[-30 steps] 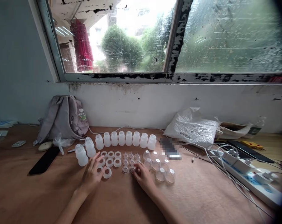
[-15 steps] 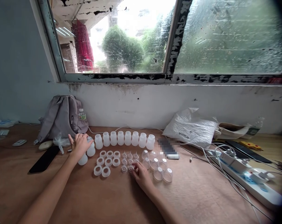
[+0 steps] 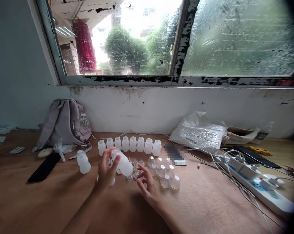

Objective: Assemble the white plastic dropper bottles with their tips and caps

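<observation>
My left hand (image 3: 106, 170) is closed around the neck of a frosted baby bottle (image 3: 125, 165), raised above the table and tilted with its base toward the lower right. My right hand (image 3: 148, 186) hovers just right of that base, fingers apart and slightly curled, apparently holding nothing. Beneath and between the hands lie clear bottle nipples (image 3: 135, 163), partly covered. The white screw rings (image 3: 112, 182) are mostly hidden by my left hand and the bottle. Several dome-shaped clear caps (image 3: 165, 181) sit to the right of my right hand.
A row of frosted bottles (image 3: 133, 144) stands behind; another bottle (image 3: 83, 163) stands at left. Farther left are a black phone (image 3: 43, 168) and a grey backpack (image 3: 61, 125). To the right lie a silver plastic bag (image 3: 200, 133), cables and a white power strip (image 3: 271, 191).
My left hand has picked up a bottle from the left and carried it right, over the rings and nipples. My right hand has lifted slightly off the nipples, its fingers spreading.
</observation>
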### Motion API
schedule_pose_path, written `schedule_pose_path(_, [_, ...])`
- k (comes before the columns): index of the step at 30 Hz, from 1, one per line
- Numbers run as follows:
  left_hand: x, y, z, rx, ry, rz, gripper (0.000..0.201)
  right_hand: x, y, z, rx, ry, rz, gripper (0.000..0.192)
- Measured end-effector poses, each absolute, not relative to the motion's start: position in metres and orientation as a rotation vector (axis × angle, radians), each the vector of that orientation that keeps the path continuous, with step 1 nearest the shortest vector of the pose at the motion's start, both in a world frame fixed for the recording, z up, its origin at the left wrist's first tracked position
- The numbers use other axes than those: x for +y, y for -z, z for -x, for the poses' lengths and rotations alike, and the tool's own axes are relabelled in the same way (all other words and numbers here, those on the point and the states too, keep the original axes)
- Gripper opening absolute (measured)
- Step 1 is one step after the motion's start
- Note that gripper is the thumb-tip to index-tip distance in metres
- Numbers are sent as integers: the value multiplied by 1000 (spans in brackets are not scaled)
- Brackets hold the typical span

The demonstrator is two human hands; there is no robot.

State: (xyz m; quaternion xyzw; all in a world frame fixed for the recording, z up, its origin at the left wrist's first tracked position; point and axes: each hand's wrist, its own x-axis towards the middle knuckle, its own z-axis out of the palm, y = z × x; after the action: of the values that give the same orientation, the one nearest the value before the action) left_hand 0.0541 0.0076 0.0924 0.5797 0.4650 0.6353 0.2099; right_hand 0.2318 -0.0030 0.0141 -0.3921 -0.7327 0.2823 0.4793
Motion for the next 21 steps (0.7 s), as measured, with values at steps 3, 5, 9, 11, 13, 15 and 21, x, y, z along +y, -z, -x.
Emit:
schedule_pose_path(3, [2,-64,-81,1084,-1671,-1413,39,-15,-16,-227,-1851,-715,897,47])
schedule_pose_path(5, [0,-49,-94,973,-1608,-1347,46,-18,-14,-223,-1859,-701,927,46])
schedule_pose_path(9, [-1,-34,-103,929,-1448,-1316,46,-15,-13,-224,-1842,-654,923,45])
schedule_pose_path(11, [-1,-31,-101,969,-1411,-1262,39,-12,-15,-227,-1861,-639,937,36])
schedule_pose_path(13, [-1,-30,-99,1006,-1415,-1197,32,-8,-18,-232,-1844,-636,994,27])
schedule_pose_path(15, [-2,-30,-97,1018,-1358,-1166,29,-6,-21,-236,-1767,-633,1046,23])
schedule_pose_path(21, [-5,-26,-104,815,-993,-1307,37,2,-37,-246,-1554,-914,995,33])
